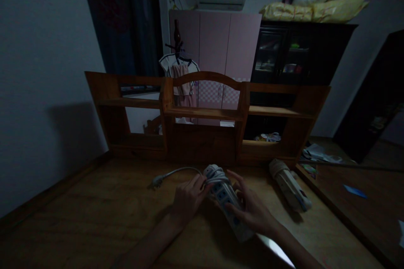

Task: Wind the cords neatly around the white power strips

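Note:
A white power strip lies on the wooden desk, with its cable wound around its far end. My left hand is closed around that wound cable end. My right hand grips the strip's near half, fingers curled over its sockets. The loose cable tail runs left to a plug resting on the desk.
A second power strip with wrapped cable lies to the right near the desk edge. A wooden shelf unit stands at the back of the desk. Beyond are a pink wardrobe, a dark cabinet and papers on the floor.

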A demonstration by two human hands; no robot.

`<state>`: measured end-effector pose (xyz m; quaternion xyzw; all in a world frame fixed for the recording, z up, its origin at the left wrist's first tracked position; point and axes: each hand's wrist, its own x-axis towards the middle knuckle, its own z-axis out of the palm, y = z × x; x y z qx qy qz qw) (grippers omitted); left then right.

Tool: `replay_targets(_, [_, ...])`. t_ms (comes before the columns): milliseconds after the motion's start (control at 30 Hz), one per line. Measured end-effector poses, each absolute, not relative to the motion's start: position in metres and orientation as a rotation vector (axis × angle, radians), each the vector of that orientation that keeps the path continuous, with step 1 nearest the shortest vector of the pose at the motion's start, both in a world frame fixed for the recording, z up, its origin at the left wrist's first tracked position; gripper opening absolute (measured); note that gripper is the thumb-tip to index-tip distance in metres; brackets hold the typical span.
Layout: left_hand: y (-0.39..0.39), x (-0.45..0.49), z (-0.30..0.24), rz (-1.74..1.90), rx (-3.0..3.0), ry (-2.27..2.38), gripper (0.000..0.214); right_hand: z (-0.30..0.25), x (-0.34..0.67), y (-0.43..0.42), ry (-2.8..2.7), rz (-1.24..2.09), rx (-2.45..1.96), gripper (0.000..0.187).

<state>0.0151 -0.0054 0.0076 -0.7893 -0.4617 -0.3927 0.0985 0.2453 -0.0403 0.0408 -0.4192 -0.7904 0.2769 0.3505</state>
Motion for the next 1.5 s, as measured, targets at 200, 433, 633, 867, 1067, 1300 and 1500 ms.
replay_targets(200, [-0.007,0.017,0.005,-1.066,-2.362,-1.262,0.022,0.035,0.257,-0.031,-2.229,0.204,-1.221,0.078])
replay_targets(433, [-0.009,0.019,0.009,-1.226,-2.291,-1.549,0.024,0.029,0.250,-0.031,-2.337,-0.100,-1.137,0.068])
replay_targets(633, [-0.009,0.024,0.016,-1.428,-2.248,-1.614,0.049,0.030,0.250,-0.032,-2.424,-0.302,-1.077,0.067])
replay_targets(867, [-0.006,0.023,0.013,-1.581,-2.394,-1.531,0.058,0.023,0.254,-0.033,-2.596,-0.511,-0.889,0.071])
replay_targets(1067, [-0.007,0.021,0.016,-1.644,-2.439,-1.514,0.047,0.026,0.255,-0.037,-2.618,-0.677,-0.816,0.064])
replay_targets(1300, [0.006,0.014,0.009,-1.801,-2.583,-1.442,0.037,0.027,0.254,-0.040,-2.647,-0.671,-0.786,0.064])
replay_targets(1500, [0.017,0.004,-0.001,-1.903,-2.573,-1.436,0.046,0.025,0.256,-0.039,-2.635,-0.594,-0.790,0.064])
